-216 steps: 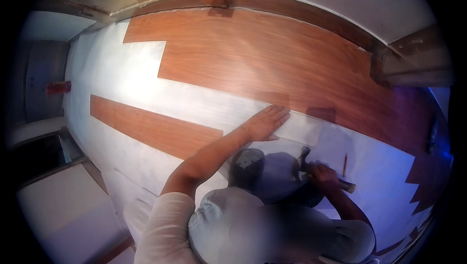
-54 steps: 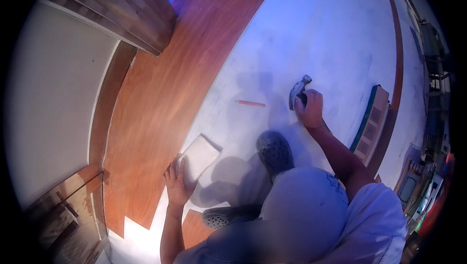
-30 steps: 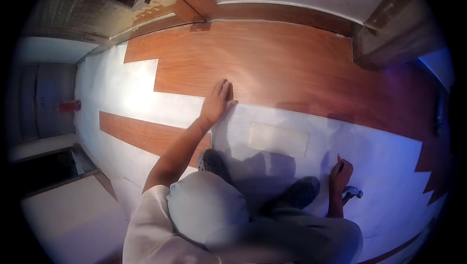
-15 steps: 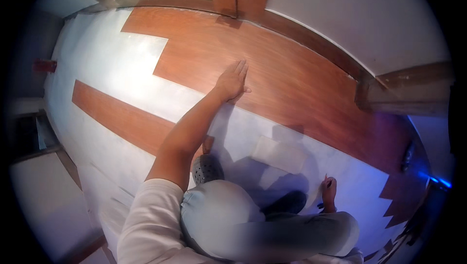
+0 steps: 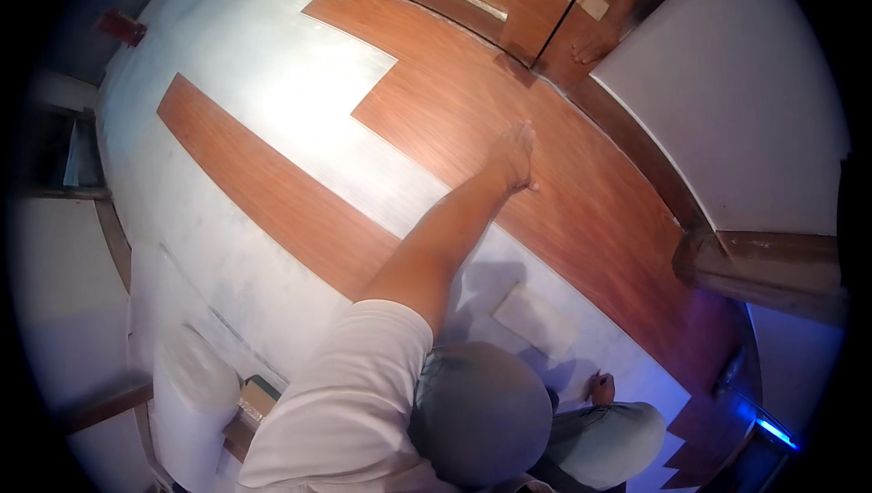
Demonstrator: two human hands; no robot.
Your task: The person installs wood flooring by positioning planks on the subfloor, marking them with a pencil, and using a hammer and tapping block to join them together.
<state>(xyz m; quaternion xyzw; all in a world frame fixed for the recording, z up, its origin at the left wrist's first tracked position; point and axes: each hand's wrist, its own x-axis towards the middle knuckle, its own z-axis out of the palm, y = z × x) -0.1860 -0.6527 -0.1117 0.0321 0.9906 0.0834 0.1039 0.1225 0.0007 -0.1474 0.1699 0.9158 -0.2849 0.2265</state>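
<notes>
My left hand (image 5: 516, 155) rests palm down on the laid reddish-brown floor planks (image 5: 581, 220), fingers stretched out, with nothing in it. These planks meet the skirting and end in a stepped edge on the left. A loose plank (image 5: 263, 184) of the same colour lies apart on the white underlay (image 5: 272, 84), its near end passing behind my left arm. Low in front of my knee, my right hand (image 5: 601, 389) is closed; what it holds, if anything, is too small to name. A pale rectangular block (image 5: 534, 318) lies on the underlay between my hands.
A pale roll (image 5: 195, 384) and an opened carton (image 5: 257, 399) stand at the lower left. A red object (image 5: 121, 28) sits far left. A blue light (image 5: 777, 434) glows at right. Beyond a dark upright edge, another hand (image 5: 595, 43) shows, perhaps reflected; I cannot tell.
My view has turned and shifted left, bringing the roll, the carton and the hand beyond the edge into sight. My left hand stays flat on the planks; my right hand stays closed.
</notes>
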